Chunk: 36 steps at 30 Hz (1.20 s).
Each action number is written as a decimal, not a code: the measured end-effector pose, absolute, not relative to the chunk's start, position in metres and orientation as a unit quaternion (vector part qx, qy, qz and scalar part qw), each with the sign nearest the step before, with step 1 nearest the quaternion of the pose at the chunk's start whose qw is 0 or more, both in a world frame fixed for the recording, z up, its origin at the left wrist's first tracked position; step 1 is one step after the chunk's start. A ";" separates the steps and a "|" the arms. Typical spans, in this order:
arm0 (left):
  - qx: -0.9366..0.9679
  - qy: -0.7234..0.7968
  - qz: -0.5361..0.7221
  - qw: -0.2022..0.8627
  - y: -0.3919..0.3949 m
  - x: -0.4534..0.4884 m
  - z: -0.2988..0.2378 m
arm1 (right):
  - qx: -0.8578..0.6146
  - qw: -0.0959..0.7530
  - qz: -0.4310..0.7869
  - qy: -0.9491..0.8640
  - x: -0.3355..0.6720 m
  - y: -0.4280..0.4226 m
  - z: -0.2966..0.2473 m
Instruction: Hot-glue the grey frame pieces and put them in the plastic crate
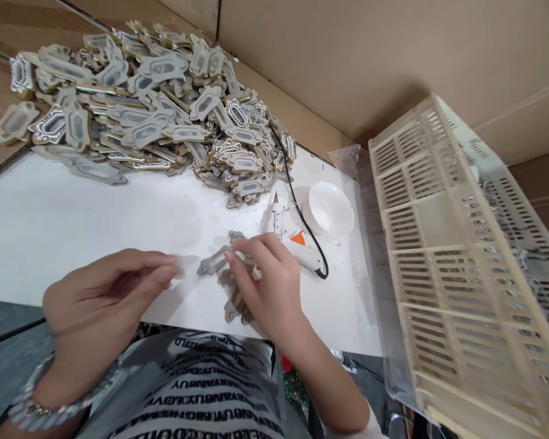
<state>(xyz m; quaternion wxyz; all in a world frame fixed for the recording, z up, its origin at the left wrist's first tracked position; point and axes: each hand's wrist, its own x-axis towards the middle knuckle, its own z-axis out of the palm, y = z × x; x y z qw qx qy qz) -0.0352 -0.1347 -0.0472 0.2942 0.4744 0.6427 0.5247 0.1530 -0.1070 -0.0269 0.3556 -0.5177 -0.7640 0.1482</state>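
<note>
My left hand (114,289) is closed in a pinch, with a small translucent strip (180,264) showing at the fingertips. Over the front of the white table, my right hand (272,277) has thumb and fingers closed on a grey ornamental frame plate (213,262). Something small and white also shows by its palm, too little to name. More plates (234,310) lie under and beside that hand, partly hidden by it. Just beyond it, a white hot glue gun (308,256) with an orange trigger lies on its side, its tip pointing away from me.
A large heap of similar frame plates (155,116) covers the back left. Beside the glue gun stands a white bowl (332,209), with a black cable (297,210) running past it. A cream plastic basket (432,244) rises at the right. Cardboard walls (348,55) close off the back.
</note>
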 end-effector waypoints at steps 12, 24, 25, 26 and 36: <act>0.575 0.568 0.469 0.355 -0.124 -0.018 -0.038 | -0.481 0.425 0.266 -0.719 0.159 -0.118 -0.011; 0.533 0.629 0.477 0.306 -0.133 -0.021 -0.043 | -0.532 0.283 0.213 -0.769 0.178 -0.112 -0.023; 0.533 0.631 0.475 0.304 -0.132 -0.021 -0.043 | -0.532 0.283 0.205 -0.771 0.176 -0.112 -0.024; 0.533 0.633 0.474 0.302 -0.132 -0.021 -0.043 | -0.533 0.281 0.199 -0.773 0.175 -0.111 -0.026; 0.528 0.635 0.476 0.301 -0.133 -0.019 -0.041 | -0.533 0.243 0.122 -0.802 0.170 -0.112 -0.034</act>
